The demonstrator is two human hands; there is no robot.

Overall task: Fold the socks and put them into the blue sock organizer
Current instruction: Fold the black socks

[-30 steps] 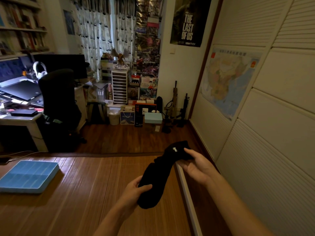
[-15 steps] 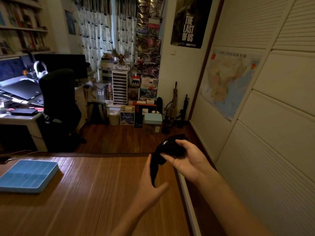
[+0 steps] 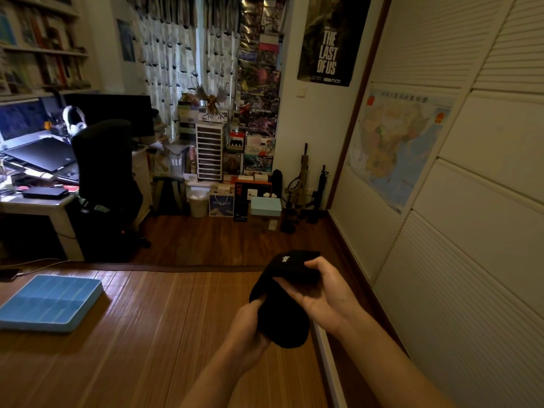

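Observation:
A black sock (image 3: pixel 287 293) with a small white logo is bunched up in the air between both hands, above the right part of the wooden platform. My right hand (image 3: pixel 325 295) grips its upper folded end, thumb and fingers curled round it. Lower down, my left hand (image 3: pixel 248 325) holds the rounded bottom end from the left. The blue sock organizer (image 3: pixel 50 301) lies flat at the platform's far left, well away from both hands; its compartments look empty.
The brown wooden platform (image 3: pixel 153 334) ends at a white rail (image 3: pixel 326 354) on the right, close to the white panelled wall (image 3: pixel 471 260). Beyond the platform's far edge are a black office chair (image 3: pixel 107 178) and a desk (image 3: pixel 35 198).
The sock hung long between the hands a second ago. My left hand let go briefly, then took hold again; the sock is now folded into a compact bundle.

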